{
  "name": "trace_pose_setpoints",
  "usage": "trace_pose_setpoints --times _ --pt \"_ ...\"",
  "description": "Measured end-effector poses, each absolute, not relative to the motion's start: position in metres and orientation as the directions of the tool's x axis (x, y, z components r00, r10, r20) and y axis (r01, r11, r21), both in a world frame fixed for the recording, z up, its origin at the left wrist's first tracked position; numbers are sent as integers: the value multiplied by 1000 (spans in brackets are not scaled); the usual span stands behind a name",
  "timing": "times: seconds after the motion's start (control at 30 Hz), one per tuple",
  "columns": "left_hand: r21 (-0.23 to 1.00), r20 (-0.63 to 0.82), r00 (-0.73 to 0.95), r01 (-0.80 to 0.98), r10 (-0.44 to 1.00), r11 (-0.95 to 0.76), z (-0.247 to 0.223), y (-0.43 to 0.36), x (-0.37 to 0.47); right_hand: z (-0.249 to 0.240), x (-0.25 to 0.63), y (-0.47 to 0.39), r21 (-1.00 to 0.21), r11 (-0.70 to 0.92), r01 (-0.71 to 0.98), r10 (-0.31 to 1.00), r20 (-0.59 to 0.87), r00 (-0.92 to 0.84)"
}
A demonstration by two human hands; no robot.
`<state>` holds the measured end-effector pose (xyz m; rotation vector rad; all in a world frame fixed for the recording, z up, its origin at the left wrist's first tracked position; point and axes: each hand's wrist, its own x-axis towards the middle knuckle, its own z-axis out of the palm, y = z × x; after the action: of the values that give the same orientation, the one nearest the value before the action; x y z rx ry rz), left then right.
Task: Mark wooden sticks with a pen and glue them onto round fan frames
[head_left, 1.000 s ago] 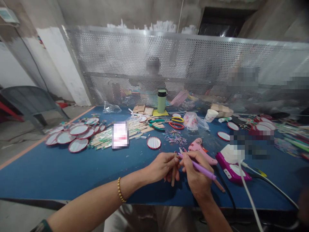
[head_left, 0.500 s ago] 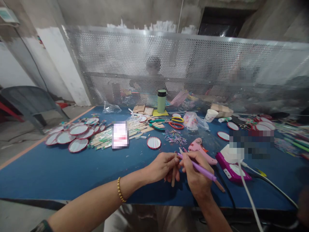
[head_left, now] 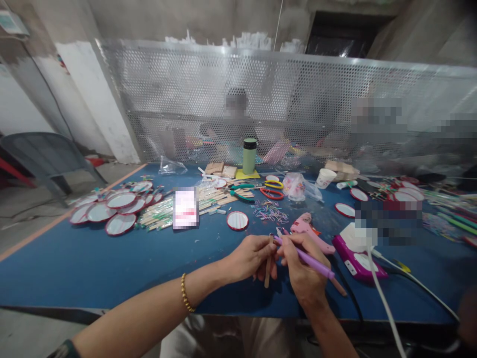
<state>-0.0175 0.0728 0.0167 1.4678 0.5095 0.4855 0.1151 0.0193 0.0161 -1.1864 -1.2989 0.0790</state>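
My left hand (head_left: 257, 256) pinches a flat wooden craft stick (head_left: 267, 273), held nearly upright above the table's front part. A small dark bit sits at the stick's top end; I cannot make out what it is. In my right hand (head_left: 307, 268) is a purple pen-shaped tool (head_left: 315, 263) with a brownish rear end. Its front end points at the top of the stick, and whether they touch is unclear. Beyond my hands lie a round red-rimmed disc (head_left: 237, 220), a pile of small coloured clips (head_left: 271, 211) and a pink glue gun (head_left: 311, 232).
Red-rimmed discs (head_left: 121, 224) and wrapped sticks (head_left: 156, 215) lie left. Pliers (head_left: 272, 193), a green bottle (head_left: 249, 156) and a paper cup (head_left: 326, 177) stand or lie farther back. A magenta power strip (head_left: 359, 266) with cables is right. A perforated metal screen (head_left: 186, 94) edges the table.
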Motion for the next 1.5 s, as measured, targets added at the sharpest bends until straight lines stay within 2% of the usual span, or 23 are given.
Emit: trace_pose_setpoints --times 0.4,0.6,1.07,1.5 --pt "999 -37 787 24 616 31 13 74 -17 13 115 20 -693 466 549 635 695 337" --pt "999 -7 804 -14 595 31 18 73 -18 20 113 18 -723 482 495 635 678 371" --pt "999 -42 799 23 600 38 17 73 -17 13 114 19 -685 488 541 629 706 326" --pt "999 -20 788 40 615 -19 17 72 -18 16 112 18 -710 486 510 649 684 334"
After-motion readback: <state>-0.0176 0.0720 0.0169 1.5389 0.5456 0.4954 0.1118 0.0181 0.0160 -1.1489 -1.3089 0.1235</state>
